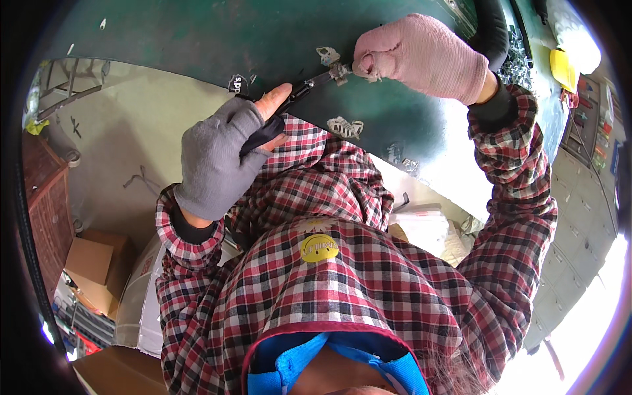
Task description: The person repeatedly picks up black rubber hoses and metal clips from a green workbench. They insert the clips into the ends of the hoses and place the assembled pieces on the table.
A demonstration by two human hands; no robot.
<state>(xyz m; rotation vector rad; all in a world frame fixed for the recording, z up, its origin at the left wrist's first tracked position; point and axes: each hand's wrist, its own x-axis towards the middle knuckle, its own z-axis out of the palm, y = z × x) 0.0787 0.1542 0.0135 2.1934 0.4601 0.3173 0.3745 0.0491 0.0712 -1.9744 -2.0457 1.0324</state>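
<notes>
Left grip: the black-handled tool is grasped by the grey-gloved left hand, its bare thumb laid along the top.
Right grip: the small metal piece is pinched at its 3 o'clock end by the pink-gloved right hand, whose fingers are curled closed.
Tool and piece: both are held at 12 o'clock in the view, between the hands; the tool is aimed toward 1–2 o'clock, its tip touching the piece.
Backdrop to the hands: the dark green tabletop is spread from 11 to 2 o'clock.
Scraps: a torn label is seen at 12–1 o'clock, a black label at 11.
Loose parts: a metal heap is piled at 2 o'clock, beside a black hose.
Outer rim: a wooden cabinet is seen at 9 o'clock, a cardboard box at 8–9.
</notes>
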